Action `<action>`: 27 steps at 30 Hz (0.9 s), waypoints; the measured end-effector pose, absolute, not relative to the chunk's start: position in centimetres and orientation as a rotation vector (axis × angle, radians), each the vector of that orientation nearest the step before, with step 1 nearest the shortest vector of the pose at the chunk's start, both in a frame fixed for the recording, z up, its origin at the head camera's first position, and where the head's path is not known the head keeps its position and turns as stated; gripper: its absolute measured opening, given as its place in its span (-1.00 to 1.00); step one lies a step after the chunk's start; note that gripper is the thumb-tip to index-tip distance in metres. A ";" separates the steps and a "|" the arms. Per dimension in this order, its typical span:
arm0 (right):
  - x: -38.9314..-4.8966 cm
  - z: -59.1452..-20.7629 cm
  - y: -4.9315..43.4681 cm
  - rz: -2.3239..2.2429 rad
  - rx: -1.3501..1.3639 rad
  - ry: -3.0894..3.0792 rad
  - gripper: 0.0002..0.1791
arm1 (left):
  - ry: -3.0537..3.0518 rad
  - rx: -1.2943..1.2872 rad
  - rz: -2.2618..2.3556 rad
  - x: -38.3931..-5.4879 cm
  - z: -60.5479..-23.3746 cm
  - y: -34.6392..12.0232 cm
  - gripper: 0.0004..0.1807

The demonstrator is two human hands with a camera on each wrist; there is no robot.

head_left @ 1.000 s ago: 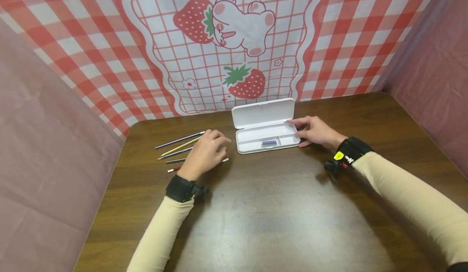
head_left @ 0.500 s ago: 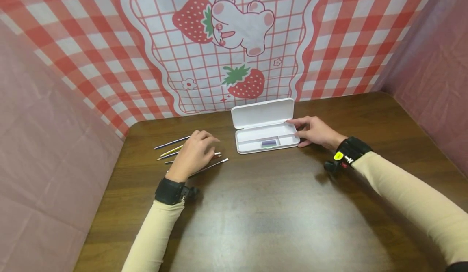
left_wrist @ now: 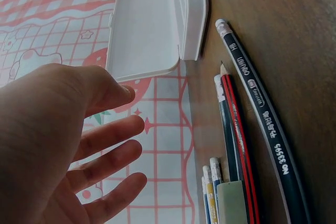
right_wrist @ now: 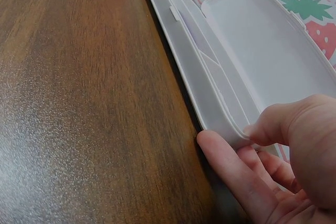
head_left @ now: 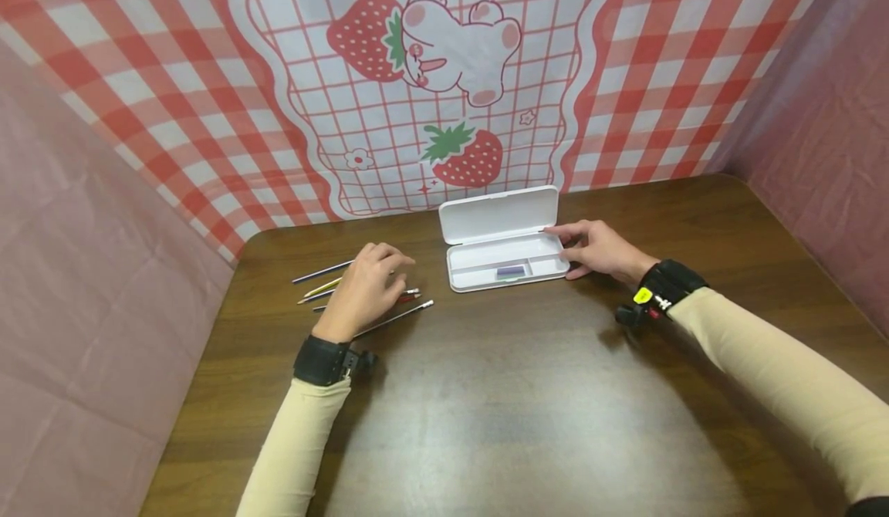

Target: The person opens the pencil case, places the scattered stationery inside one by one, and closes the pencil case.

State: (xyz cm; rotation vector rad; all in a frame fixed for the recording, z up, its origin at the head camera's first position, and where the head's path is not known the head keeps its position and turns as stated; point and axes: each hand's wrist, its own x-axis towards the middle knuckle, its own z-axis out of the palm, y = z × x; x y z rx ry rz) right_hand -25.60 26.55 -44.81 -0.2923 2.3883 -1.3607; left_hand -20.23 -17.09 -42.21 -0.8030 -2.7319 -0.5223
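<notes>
My left hand [head_left: 368,285] hovers over several pencils on the table, holding nothing, its fingers spread and loosely bent. In the left wrist view, a dark HB pencil [left_wrist: 262,103] lies to the side of the fingers, near a red-and-black striped pencil [left_wrist: 236,124] and a pale green block [left_wrist: 231,203]. A yellow pencil [head_left: 322,287] and a blue pencil [head_left: 321,273] partly show from under the hand. My right hand [head_left: 603,253] grips the right end of the white pencil case [head_left: 479,255], thumb over its rim, fingers against the outer wall. The case's lid [head_left: 500,216] stands raised.
Inside the case's front compartment lies a small violet-blue block [head_left: 510,272]. A red-and-white checked cloth with strawberries [head_left: 468,158] hangs behind the wooden table [head_left: 486,393]. Pink curtains [head_left: 90,285] close in both sides.
My left hand has moved left over the pencils, uncovering the eraser ends at their right. The right hand and the pencil case have stayed in place.
</notes>
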 end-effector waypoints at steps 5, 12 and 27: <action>-25.6 -44.9 26.6 -1.362 -0.302 2.388 -0.33 | -2.728 -0.787 -0.550 -20.4 -42.3 -17.2 -0.73; -25.7 -45.0 26.6 -1.370 -0.299 2.383 -0.33 | -2.713 -0.772 -0.560 -20.6 -42.3 -17.4 -0.73; -25.6 -45.2 26.7 -1.367 -0.304 2.394 -0.33 | -2.732 -0.749 -0.568 -20.6 -42.6 -17.6 -0.73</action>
